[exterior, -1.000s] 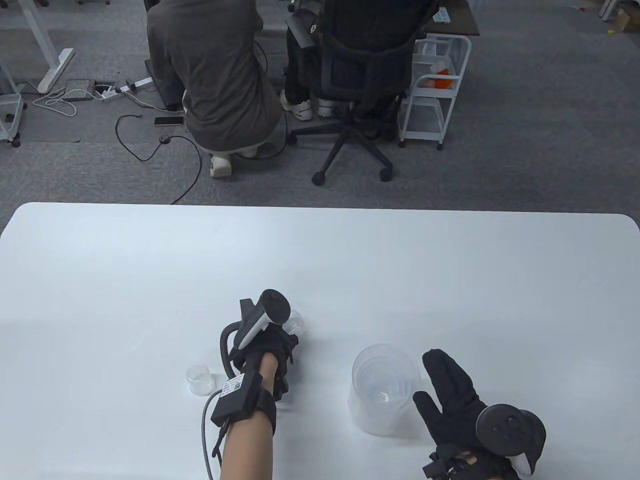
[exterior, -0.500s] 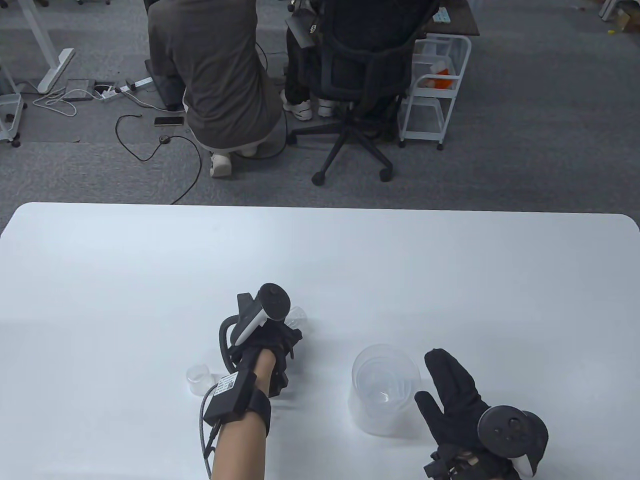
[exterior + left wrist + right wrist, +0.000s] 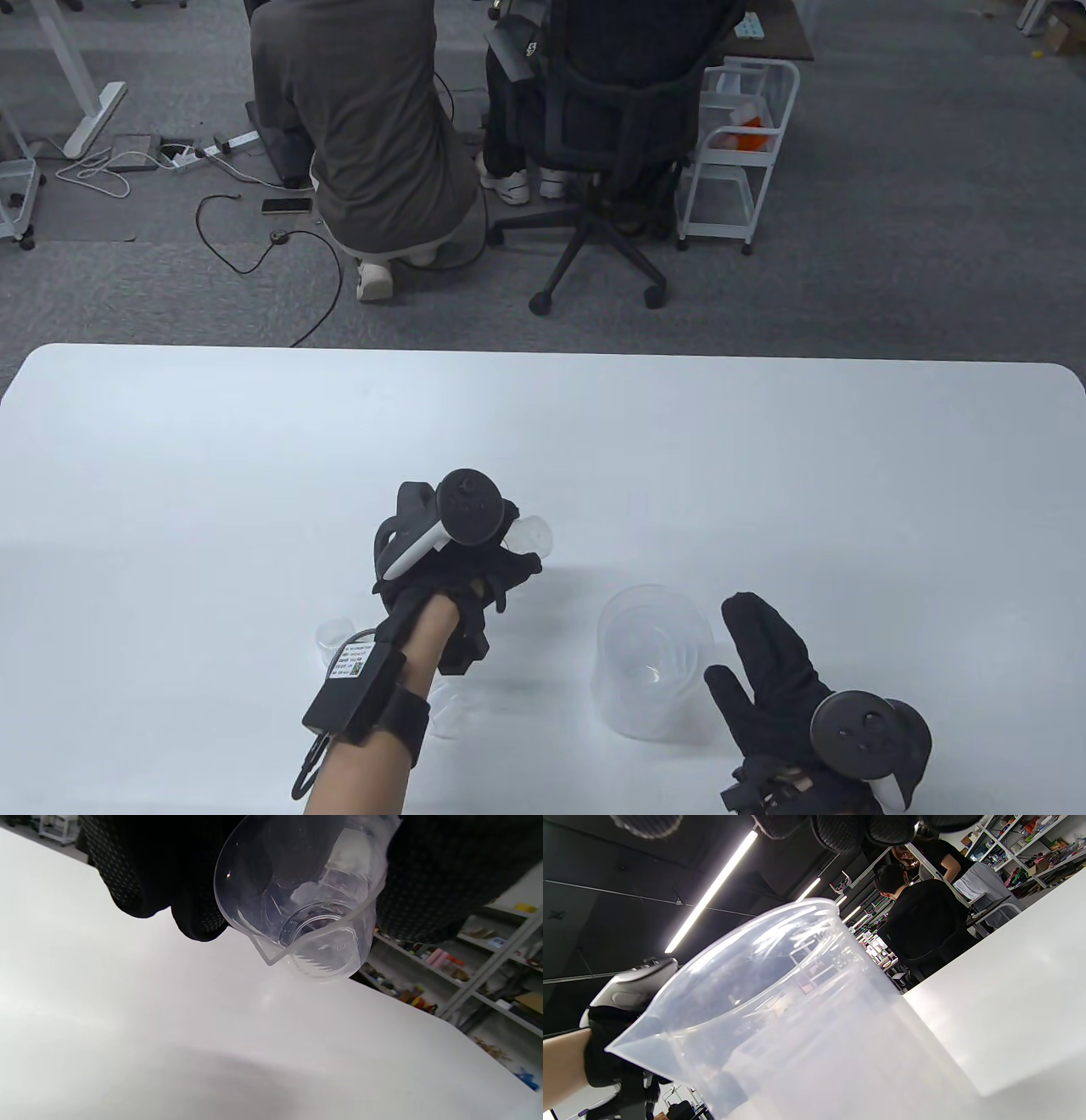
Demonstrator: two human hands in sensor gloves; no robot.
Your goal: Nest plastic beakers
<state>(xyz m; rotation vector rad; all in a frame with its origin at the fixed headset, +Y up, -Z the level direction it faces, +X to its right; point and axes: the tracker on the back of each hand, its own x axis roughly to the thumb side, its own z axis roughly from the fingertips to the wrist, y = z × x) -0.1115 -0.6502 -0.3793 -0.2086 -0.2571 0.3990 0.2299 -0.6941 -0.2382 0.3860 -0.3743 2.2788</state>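
My left hand (image 3: 509, 567) grips a small clear beaker (image 3: 534, 536) and holds it tilted above the table, left of the large beaker. In the left wrist view the small beaker (image 3: 305, 904) sits between my gloved fingers (image 3: 191, 899) and thumb, its mouth and spout facing the camera. A large clear beaker (image 3: 653, 666) with smaller beakers nested inside stands upright on the white table (image 3: 254, 475). My right hand (image 3: 759, 658) lies open with fingers stretched out just right of it. The large beaker (image 3: 806, 1027) fills the right wrist view.
Another small clear beaker (image 3: 333, 638) stands on the table left of my left forearm. A faint clear beaker (image 3: 448, 717) lies below my left wrist. Beyond the table's far edge are two seated people, an office chair (image 3: 607, 170) and a white cart (image 3: 738, 144).
My left hand has lifted the small beaker off the table and moved it up and to the right, towards the large beaker. My right hand has stayed in place.
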